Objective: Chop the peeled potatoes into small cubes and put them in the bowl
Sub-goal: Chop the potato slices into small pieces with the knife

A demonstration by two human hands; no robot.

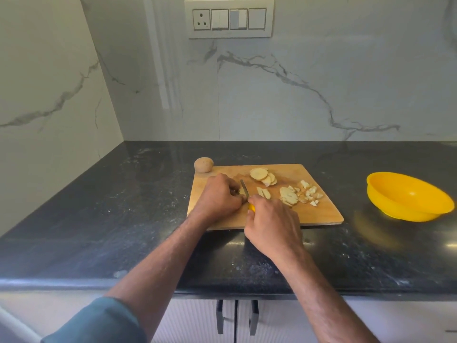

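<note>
— What does the kitchen show?

— A dark speckled stone counter (pixel 99 219) runs into a corner of white marble-veined wall (pixel 296 107), a switch panel (pixel 229 17) set high on it. A wooden chopping board (pixel 284 220) lies near the counter's front edge, white cabinet doors with dark handles (pixel 219 318) below. A yellow bowl (pixel 405 196) stands on the counter well right of the board.

— What is hard to make out?

— The piece under the left hand (pixel 217 196) is hidden by its curled fingers. The knife (pixel 244 188) shows only a short stretch of blade and a sliver of yellow handle; the right hand (pixel 272 224) is clenched around the rest. A teal sleeve (pixel 103 323) is cut off at the bottom edge.

— And the potatoes?

— Pale round slices (pixel 262 175) overlap near the board's far edge. Strips (pixel 262 191) lie just right of the blade, and small cubes (pixel 309 193) are scattered toward the board's right edge. One whole potato (pixel 203 164), seemingly unpeeled, sits at the board's far left corner.
</note>
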